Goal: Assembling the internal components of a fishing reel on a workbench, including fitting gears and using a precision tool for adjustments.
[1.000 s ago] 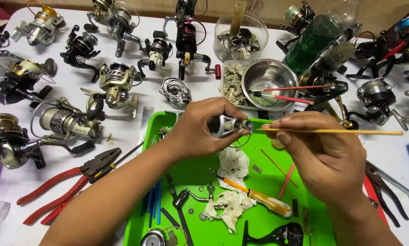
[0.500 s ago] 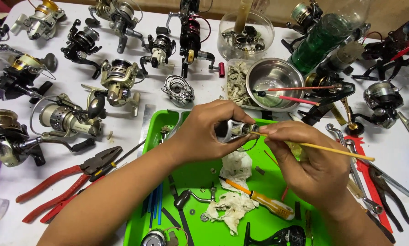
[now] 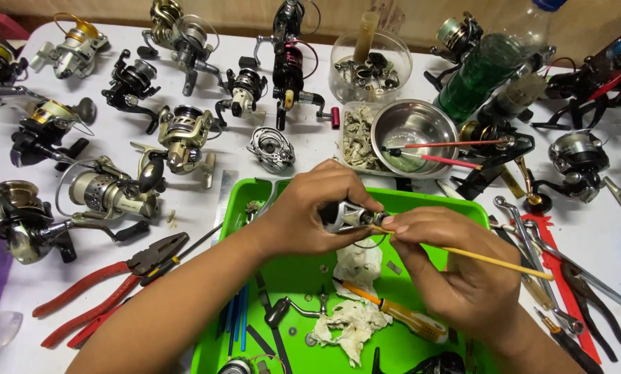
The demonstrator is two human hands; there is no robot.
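Wooden stick lengthwise left-right, horiz.

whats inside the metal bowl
In the metal bowl lie the tips of two thin red-handled brushes, resting across its rim. Its bottom looks shiny and bare; whether it holds liquid cannot be told.

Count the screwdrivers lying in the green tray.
1. An orange-handled screwdriver lies in the green tray, beside crumpled white paper and below the right hand. The hands and forearms cover part of the tray, so others may be hidden.
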